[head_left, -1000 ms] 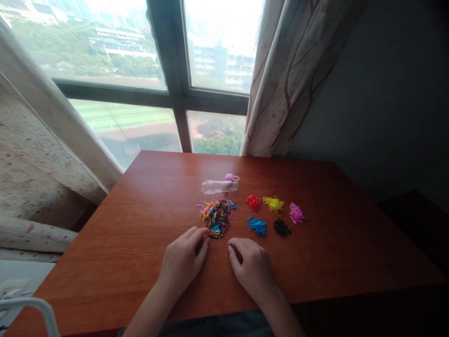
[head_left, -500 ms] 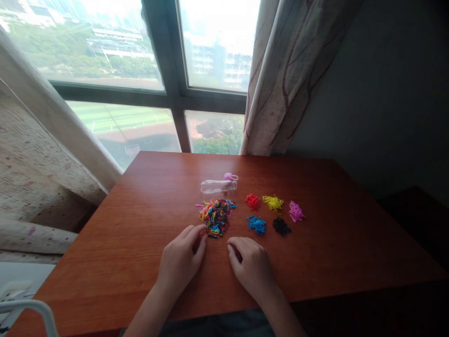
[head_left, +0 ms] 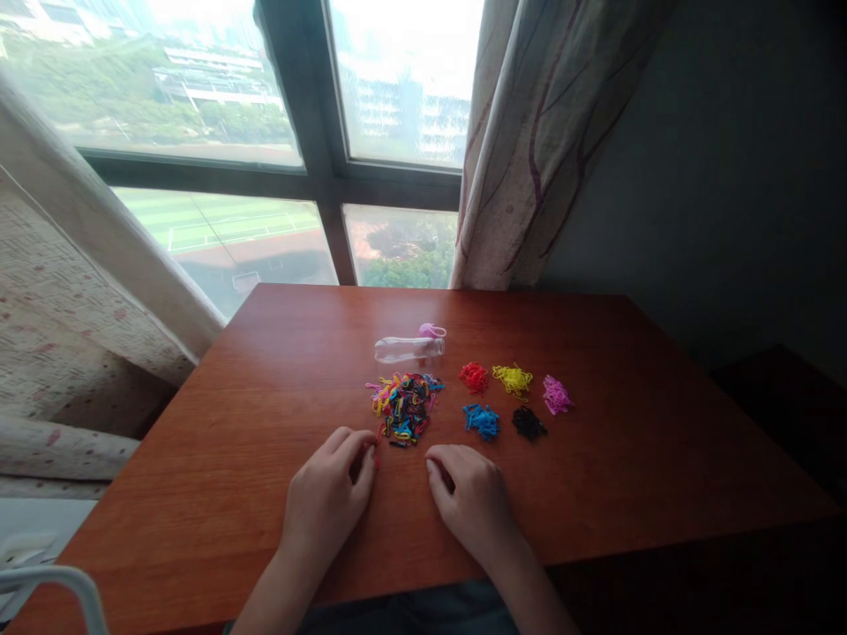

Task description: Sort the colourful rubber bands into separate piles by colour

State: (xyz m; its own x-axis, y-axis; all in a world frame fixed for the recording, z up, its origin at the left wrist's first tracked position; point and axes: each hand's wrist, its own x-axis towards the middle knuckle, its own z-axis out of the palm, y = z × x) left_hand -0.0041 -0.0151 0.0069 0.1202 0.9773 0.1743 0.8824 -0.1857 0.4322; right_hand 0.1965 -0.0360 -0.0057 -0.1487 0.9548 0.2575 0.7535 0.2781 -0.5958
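Observation:
A mixed pile of small coloured rubber bands (head_left: 403, 406) lies in the middle of the wooden table (head_left: 265, 388). To its right sit small sorted heaps: red (head_left: 474, 377), yellow (head_left: 512, 379), pink (head_left: 556, 395), blue (head_left: 482, 421) and black (head_left: 528, 424). My left hand (head_left: 327, 498) rests just below the mixed pile, fingers pinched on a red band at its tips. My right hand (head_left: 473, 503) lies curled on the table beside it, below the blue heap; nothing shows in it.
A clear plastic bottle (head_left: 405, 349) lies on its side behind the pile, a pink cap (head_left: 431, 331) next to it. Window and curtains (head_left: 535, 141) stand behind the table. A white chair rail (head_left: 59, 586) shows at lower left.
My left hand has drawn back from the mixed pile toward me and leftward, pulling a red band out with it. My right hand has barely moved.

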